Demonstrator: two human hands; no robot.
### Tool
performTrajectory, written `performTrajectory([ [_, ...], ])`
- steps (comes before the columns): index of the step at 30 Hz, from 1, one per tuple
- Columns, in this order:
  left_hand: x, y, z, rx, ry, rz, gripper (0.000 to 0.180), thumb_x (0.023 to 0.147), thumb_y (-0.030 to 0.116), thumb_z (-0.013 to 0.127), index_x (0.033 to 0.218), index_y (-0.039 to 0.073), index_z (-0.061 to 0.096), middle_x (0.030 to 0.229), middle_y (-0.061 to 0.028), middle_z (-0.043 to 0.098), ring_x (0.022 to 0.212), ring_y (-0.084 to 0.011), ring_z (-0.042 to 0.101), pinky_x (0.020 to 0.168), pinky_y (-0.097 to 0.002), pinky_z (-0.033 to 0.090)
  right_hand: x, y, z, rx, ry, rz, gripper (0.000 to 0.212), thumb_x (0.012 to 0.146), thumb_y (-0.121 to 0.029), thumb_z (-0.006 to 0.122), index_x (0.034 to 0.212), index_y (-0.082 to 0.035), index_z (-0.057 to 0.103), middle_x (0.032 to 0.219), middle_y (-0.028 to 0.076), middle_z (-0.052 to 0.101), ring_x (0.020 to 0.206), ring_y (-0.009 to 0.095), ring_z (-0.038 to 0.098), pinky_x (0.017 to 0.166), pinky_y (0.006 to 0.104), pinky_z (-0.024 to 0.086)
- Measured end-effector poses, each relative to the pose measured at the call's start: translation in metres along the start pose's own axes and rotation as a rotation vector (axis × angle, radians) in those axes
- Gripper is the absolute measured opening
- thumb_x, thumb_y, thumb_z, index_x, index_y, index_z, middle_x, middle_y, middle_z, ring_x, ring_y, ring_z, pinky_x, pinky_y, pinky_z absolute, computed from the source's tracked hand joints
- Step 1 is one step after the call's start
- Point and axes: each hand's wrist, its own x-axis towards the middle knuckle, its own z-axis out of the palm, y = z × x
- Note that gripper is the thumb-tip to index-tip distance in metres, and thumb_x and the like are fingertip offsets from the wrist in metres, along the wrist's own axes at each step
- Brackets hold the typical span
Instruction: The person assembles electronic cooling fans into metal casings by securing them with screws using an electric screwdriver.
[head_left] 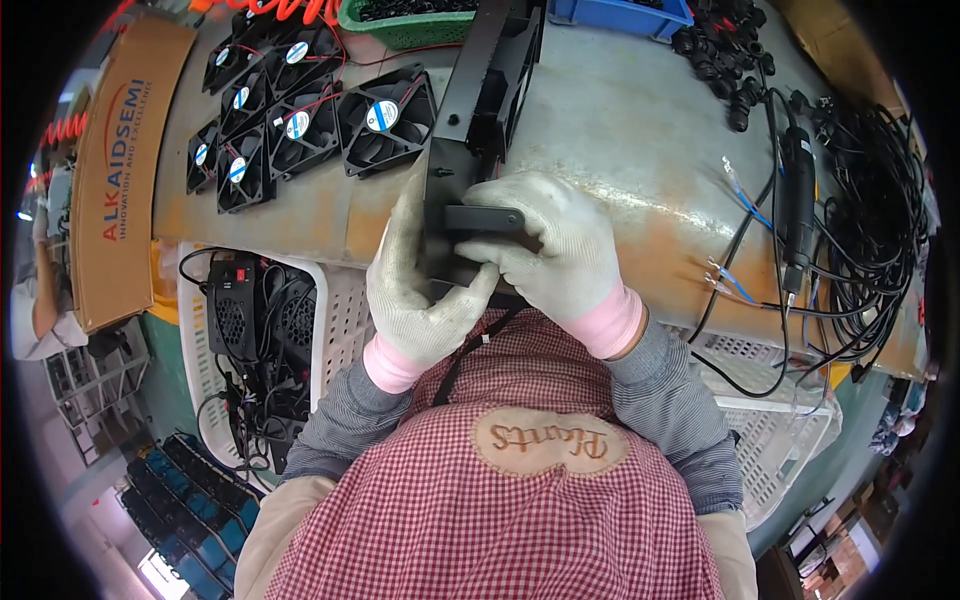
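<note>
Both of my hands wear white knit gloves with pink cuffs and are at the near end of a long black metal housing (470,110) that stretches away over the bench. My left hand (408,285) grips the housing's left side, fingers along its wall and thumb near the lower edge. My right hand (555,235) is curled at its right side, with the fingers bent around a small black flat bracket (484,218) with a hole near its end. Whether the bracket is fixed to the housing cannot be made out. Part of the near end is hidden behind my gloves.
Black cooling fans (383,118) lie left on the metal bench (620,130). A green basket (400,32) and blue bin (625,18) stand at the back. Right are an electric screwdriver (798,200) and coiled black cables (870,230). A white crate (340,310) holds black units at left.
</note>
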Motion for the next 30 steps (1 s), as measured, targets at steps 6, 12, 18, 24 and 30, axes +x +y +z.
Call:
performTrajectory([
  [6,0.0,0.002,-0.002,0.029,-0.011,-0.067,0.078,0.077,0.005,0.068,0.144,-0.004,0.03,0.134,-0.0192,0.05,0.122,-0.0254,0.053,0.1,-0.0352,0.044,0.0,0.007,0.0,-0.087,-0.007,-0.043,0.03,0.067,-0.022,0.077,0.091,-0.008,0.065,0.086,0.007,0.064,0.078,0.027,0.062,0.069,0.0359,0.049],
  [12,0.013,0.003,-0.031,-0.039,-0.193,-0.183,0.046,0.092,0.007,0.047,0.136,-0.005,0.045,0.137,-0.0181,0.049,0.128,-0.0271,0.046,0.109,-0.037,0.032,0.002,0.001,-0.006,0.057,-0.068,0.124,0.033,0.068,-0.022,0.078,0.093,-0.005,0.065,0.088,0.009,0.063,0.08,0.029,0.061,0.07,0.0361,0.049],
  [18,0.018,0.001,-0.026,-0.44,-0.049,-0.246,0.036,0.09,0.006,0.064,0.124,-0.004,0.057,0.119,-0.0103,0.06,0.106,-0.0157,0.06,0.091,-0.0282,0.048,0.008,-0.005,-0.004,0.196,-0.093,0.226,0.03,0.069,-0.015,0.076,0.095,-0.005,0.065,0.093,0.01,0.064,0.084,0.029,0.062,0.073,0.0351,0.05],
  [24,0.02,0.005,-0.028,-0.276,0.006,-0.249,0.034,0.082,-0.003,0.069,0.114,-0.006,0.059,0.103,-0.0102,0.066,0.088,-0.0127,0.065,0.074,-0.0241,0.054,0.002,0.001,-0.007,0.138,-0.044,0.014,0.028,0.069,-0.011,0.075,0.095,-0.005,0.064,0.094,0.01,0.065,0.084,0.029,0.063,0.072,0.0347,0.051],
  [30,0.02,-0.01,-0.03,-0.054,0.025,-0.049,0.034,0.079,0.0,0.073,0.111,-0.005,0.061,0.106,-0.0114,0.066,0.093,-0.013,0.064,0.076,-0.0237,0.053,0.01,-0.015,-0.012,0.295,-0.089,0.335,0.025,0.071,-0.01,0.074,0.093,-0.004,0.065,0.093,0.011,0.065,0.083,0.029,0.064,0.073,0.035,0.052],
])
